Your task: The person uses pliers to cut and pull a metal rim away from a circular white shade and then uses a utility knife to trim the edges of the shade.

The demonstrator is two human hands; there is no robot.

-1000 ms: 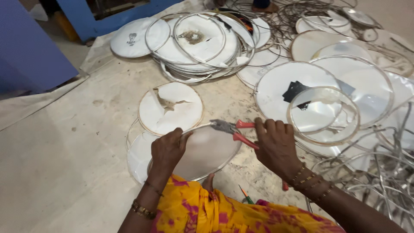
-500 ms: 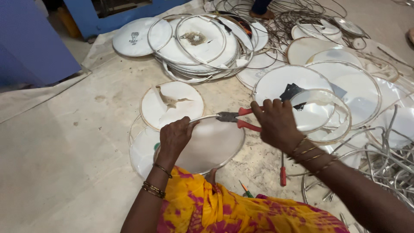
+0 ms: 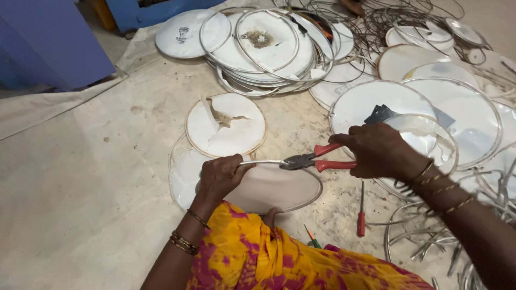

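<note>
- Right hand (image 3: 379, 151) is clenched around the red handles of the pliers (image 3: 314, 160), whose nose bites the metal rim at the top edge of the round drum skin (image 3: 269, 188); squeezing both handles looks like the way to keep that bite firm.
- Left hand (image 3: 220, 176) grasps the same rim just to the left of the pliers' nose, thumb over the hoop, apparently steadying the skin against the tool's pull.
- That drum skin is tilted up against the person's lap, its far edge raised toward the pliers, which brings the rim within reach of both hands.
- Just beyond the drum skin lies a torn white skin (image 3: 226, 124) flat on the cloth-covered floor (image 3: 80, 188).
- To the right of the drum skin, a red-handled screwdriver (image 3: 361, 215) lies near loose bent metal hoops (image 3: 424, 236).
- Well beyond it, more skins sit stacked in a pile (image 3: 263, 48).
</note>
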